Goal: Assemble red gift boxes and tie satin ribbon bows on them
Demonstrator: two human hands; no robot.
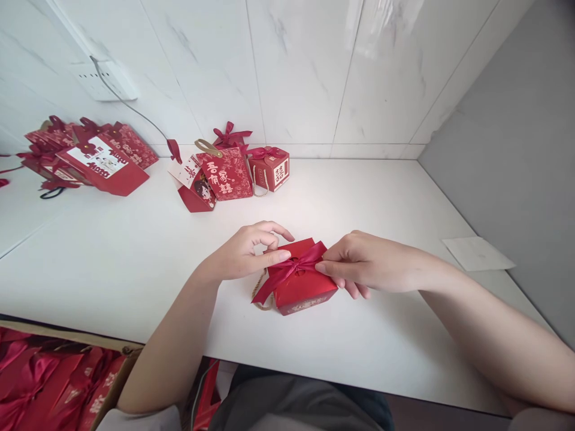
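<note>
A red gift box [305, 293] sits on the white table in front of me, with a dark red satin ribbon [294, 267] tied in a bow across its top. At the box's left side hangs a twisted rope handle [263, 299]. My left hand [245, 251] is at the left of the box, its thumb resting by the bow and its other fingers spread and bent over the far edge. On the right, my right hand [359, 260] pinches the ribbon's right part between thumb and forefinger. Its lower fingers hang loosely beside the box.
Several red gift boxes [227, 173] stand near the tiled wall. A pile of similar boxes [105, 164] lies at the far left below a wall socket [105, 81]. A carton [128, 374] of ribboned boxes is at lower left. White paper [478, 252] lies by the grey partition.
</note>
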